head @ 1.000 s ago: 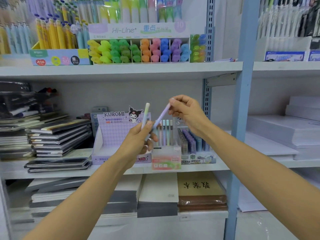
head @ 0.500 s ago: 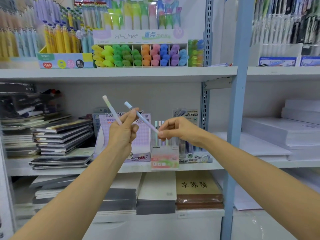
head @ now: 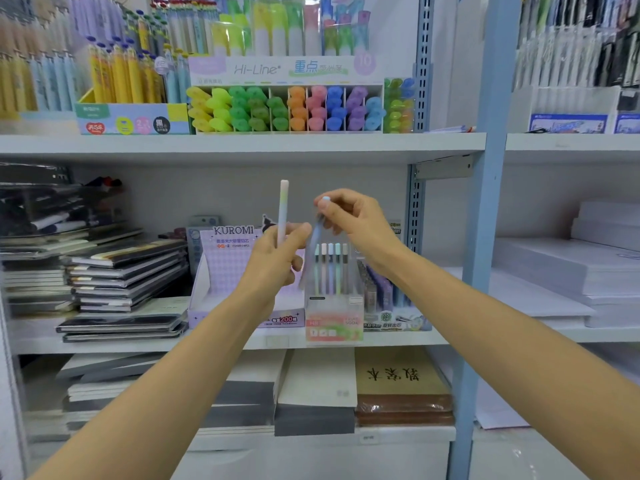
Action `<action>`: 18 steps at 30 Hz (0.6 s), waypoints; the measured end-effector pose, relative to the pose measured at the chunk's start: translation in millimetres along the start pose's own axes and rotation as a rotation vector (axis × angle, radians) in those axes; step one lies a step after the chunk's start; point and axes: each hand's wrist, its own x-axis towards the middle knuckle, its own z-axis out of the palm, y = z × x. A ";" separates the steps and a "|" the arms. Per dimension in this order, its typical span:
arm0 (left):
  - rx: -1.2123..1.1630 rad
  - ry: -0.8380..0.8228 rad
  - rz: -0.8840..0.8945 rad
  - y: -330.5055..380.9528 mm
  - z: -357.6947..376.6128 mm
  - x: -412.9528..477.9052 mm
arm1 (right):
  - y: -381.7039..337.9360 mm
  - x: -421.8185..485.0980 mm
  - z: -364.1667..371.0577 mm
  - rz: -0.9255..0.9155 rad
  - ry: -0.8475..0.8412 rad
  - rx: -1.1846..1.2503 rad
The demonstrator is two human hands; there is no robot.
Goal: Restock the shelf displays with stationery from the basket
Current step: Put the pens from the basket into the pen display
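Pens are sitting one in each of the hands, in front of the middle shelf (head: 138,342). Left hand (head: 275,268) is gripping a pastel pen (head: 284,209) upright by its lower barrel. Right hand (head: 358,225) is pinching a lavender pen (head: 314,242) near its top, tilting it down over the clear pen box (head: 334,306). Both are probably light, stiff and slick, so a mid-barrel pinch is looking safest. Basket is not showing.
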 end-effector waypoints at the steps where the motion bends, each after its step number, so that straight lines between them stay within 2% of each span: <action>1: -0.044 0.015 -0.047 0.0 -1.1 1.8 | 2.6 2.3 -3.0 -0.002 0.085 0.023; 3: -0.124 0.036 -0.115 -3.2 -4.1 4.5 | 10.7 6.1 -10.2 0.012 0.203 0.000; 5: -0.102 0.055 -0.132 -10.2 -7.6 6.5 | 23.6 8.3 -15.5 0.049 0.224 -0.099; 10: 0.064 -0.009 -0.021 -28.7 -16.1 10.9 | 58.7 10.7 -12.4 0.136 0.167 -0.280; 14: 0.059 -0.079 0.040 -39.4 -23.1 15.1 | 73.9 19.7 -3.5 0.100 0.111 -0.415; 18: 0.007 -0.076 0.002 -51.4 -22.8 21.1 | 85.7 23.7 0.8 0.069 0.054 -0.529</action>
